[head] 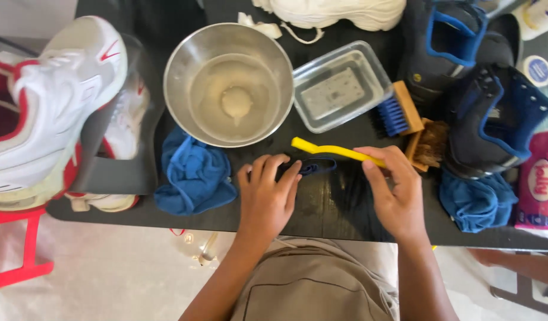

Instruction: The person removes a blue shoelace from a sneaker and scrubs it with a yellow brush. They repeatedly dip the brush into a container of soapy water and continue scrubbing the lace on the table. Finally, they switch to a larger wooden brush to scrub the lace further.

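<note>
Far left, a white-and-red sneaker (pixel 54 95) sits on a grey stand at the edge of my black table (pixel 333 208). Next to it lies a crumpled blue rag (pixel 193 175), and above that a steel bowl (pixel 229 83) of cloudy water.

My left hand (pixel 267 196) lies palm down, fingers spread and bent, pinning a dark blue lace (pixel 312 166) flat on the table; it grips nothing, only presses. The lace shows just beyond my fingertips, a short dark loop that looks damp and limp, much of it hidden under my hand.

My right hand (pixel 392 190) is closed around the handle of a yellow brush (pixel 330 150), whose head end points left, above the lace. I judge I am in the scrubbing step, brushing the lace while it is held down. The next stroke calls for steady pressure from the left hand so the lace does not slide, and short passes along its length.

Further right stand a clear tub (pixel 342 86), a blue-bristled brush (pixel 398 110), a wooden brush (pixel 428 145), two dark boots (pixel 499 119) with blue lining, and another blue cloth (pixel 479 202).
</note>
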